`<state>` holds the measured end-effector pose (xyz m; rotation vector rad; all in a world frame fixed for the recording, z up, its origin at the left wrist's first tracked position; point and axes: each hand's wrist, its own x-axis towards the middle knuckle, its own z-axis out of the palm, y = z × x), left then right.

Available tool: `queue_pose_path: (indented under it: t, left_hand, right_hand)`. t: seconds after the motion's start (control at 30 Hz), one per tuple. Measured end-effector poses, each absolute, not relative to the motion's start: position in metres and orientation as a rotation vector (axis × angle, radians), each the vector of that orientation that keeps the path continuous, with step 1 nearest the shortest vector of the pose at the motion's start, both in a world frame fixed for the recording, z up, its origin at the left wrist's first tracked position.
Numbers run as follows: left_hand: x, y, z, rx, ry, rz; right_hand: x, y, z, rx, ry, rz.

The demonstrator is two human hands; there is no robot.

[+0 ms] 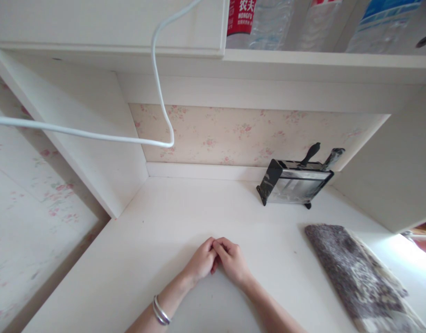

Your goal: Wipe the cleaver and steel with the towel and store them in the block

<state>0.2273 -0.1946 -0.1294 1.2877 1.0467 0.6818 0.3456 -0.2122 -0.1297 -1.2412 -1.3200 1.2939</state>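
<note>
My left hand [200, 260] and my right hand [234, 260] meet over the white tabletop [157, 240], in the lower middle of the view. Their curled fingers touch and partly overlap, with the thumbs close together at the top. Nothing shows between them, though some fingers are hidden behind the hands. Silver bangles [160, 311] circle my left wrist.
A knife holder [289, 189] with two handles sticking up stands at the back right. Closer on the right lies a folded grey patterned cloth [355, 273]. A white cable [122, 139] hangs across the upper left. Plastic bottles [271, 23] occupy the shelf above.
</note>
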Motion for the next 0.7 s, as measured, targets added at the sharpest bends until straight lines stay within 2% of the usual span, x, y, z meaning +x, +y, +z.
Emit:
queue_pose_path:
  t: [0.7]
  left_hand:
    - [0.2271, -0.1939, -0.1327, 1.28, 1.05, 0.685]
  right_hand:
    - [0.3462, -0.2131, -0.1301, -1.243, -1.316, 1.307]
